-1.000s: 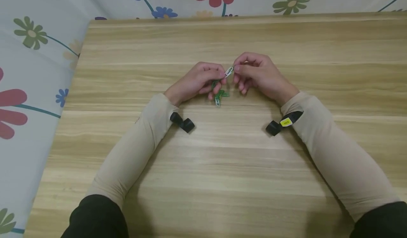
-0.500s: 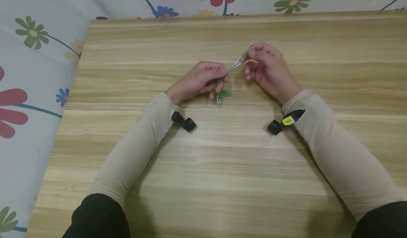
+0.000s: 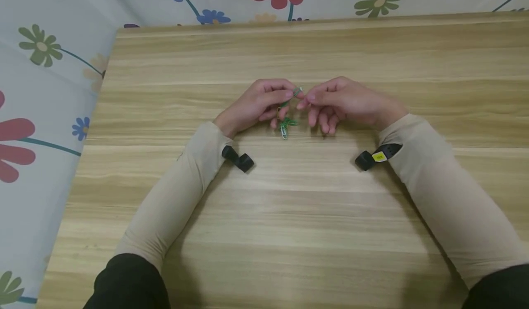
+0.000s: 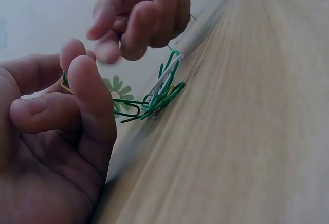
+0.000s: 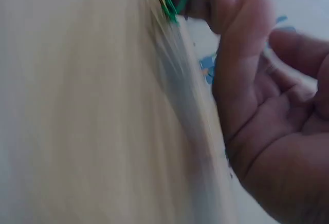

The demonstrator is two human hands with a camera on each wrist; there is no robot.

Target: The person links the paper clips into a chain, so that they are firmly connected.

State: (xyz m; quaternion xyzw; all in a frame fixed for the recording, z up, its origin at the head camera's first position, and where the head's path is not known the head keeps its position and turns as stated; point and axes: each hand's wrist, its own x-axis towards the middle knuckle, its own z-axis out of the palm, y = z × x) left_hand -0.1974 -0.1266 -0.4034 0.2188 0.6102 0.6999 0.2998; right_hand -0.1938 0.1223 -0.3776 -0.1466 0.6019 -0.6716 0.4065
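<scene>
My left hand (image 3: 268, 98) pinches a chain of paper clips between thumb and forefinger. A white paper clip (image 3: 300, 89) shows just past those fingertips. Below them hangs a cluster of linked green paper clips (image 3: 288, 122) with white and yellow ones among them; in the left wrist view the linked clips (image 4: 162, 93) hang close over the table. My right hand (image 3: 345, 101) is held right beside the left fingertips, with thumb and forefinger close together and the other fingers loosely bent. Nothing shows between its fingers in the left wrist view.
The wooden table (image 3: 289, 217) spreads beneath both arms. A white cloth with printed flowers (image 3: 45, 93) lies beyond its left and far edges. Black wrist cameras (image 3: 238, 158) are strapped at both wrists.
The right hand drew the end of the clip chain up and to the right, then came back down beside the left fingertips and let go of the chain. The left hand barely moved.
</scene>
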